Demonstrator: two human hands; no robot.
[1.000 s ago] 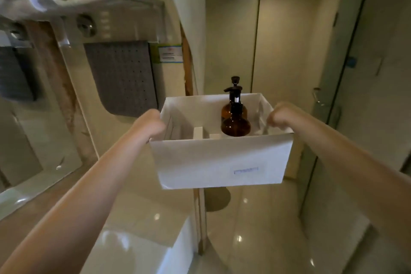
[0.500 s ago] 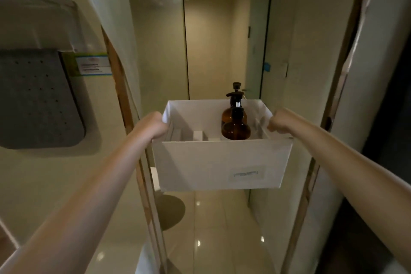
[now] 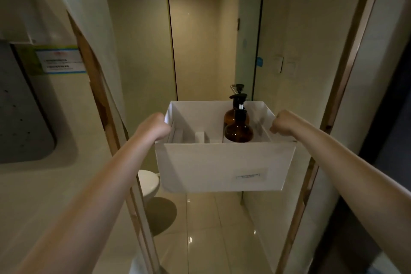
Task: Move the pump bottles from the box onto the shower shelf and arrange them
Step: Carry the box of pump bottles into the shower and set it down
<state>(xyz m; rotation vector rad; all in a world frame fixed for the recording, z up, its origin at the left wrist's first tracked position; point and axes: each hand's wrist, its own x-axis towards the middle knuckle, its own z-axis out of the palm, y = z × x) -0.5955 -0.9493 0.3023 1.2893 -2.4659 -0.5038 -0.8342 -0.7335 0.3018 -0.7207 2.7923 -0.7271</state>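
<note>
box [image 3: 222,167] carried closer to toilet [image 3: 148,182] — hands unchanged

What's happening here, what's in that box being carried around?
A person is carrying a white box through a bathroom doorway, with the left hand gripping its left rim and the right hand gripping its right rim. Two brown pump bottles stand upright in the right part of the box, the nearer one in front of the farther one. Both are in the box; none has been taken out. A toilet shows below on the left.
</note>
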